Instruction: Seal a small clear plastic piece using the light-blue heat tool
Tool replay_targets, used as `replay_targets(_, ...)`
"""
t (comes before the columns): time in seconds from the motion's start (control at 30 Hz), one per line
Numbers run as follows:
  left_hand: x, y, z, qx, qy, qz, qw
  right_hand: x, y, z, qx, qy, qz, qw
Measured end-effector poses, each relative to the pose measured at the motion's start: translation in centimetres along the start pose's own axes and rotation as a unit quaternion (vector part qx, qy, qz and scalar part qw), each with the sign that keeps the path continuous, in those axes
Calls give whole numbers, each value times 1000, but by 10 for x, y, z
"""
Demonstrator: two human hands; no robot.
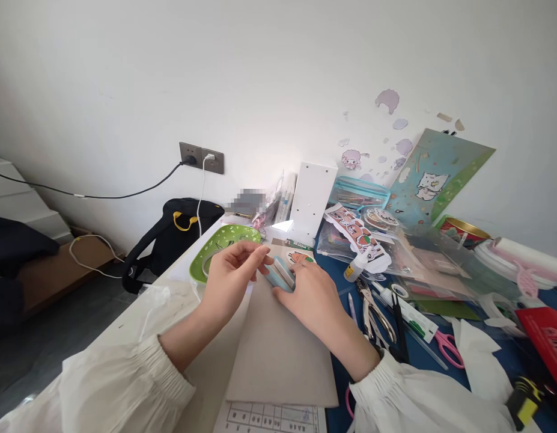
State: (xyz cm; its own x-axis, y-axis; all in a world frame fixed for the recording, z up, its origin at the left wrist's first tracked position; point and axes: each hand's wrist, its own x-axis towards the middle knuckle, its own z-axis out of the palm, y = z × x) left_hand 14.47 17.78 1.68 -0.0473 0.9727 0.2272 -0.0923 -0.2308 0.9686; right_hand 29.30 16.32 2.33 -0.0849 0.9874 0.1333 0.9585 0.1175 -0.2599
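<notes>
My right hand (310, 291) grips a small light-blue piece with a pale strip (282, 275) just above a beige board (282, 355). What kind of thing the piece is cannot be made out. Thumb and index finger of my left hand (233, 270) are pinched together beside its left end; what they hold, if anything, is hidden. Behind my hands a round carrot-coloured sticker (300, 257) lies at the board's far end. A green patterned tray (224, 240) stands just behind my left hand. Printed paper (269, 418) sticks out from under the board's near edge.
To the right on a blue mat lie a small glue bottle (354, 269), a metal hole punch (375, 313), pink-handled scissors (450, 350) and black tweezers (399, 322). A white box (313, 195) stands at the back. A black backpack (170, 240) is beyond the table's left edge.
</notes>
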Motion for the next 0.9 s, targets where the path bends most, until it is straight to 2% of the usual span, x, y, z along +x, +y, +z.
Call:
replay_targets(0.43,0,0,0,-8,2,-2,1000,-1,2,-1,9,11,-7,1000)
replay_targets(0.73,2,-2,-2,-1,14,-2,1000,5,2,-4,10,-22,29,999)
replay_targets(0.9,4,-2,-5,2,24,0,1000,-4,3,-9,23,-26,19,999)
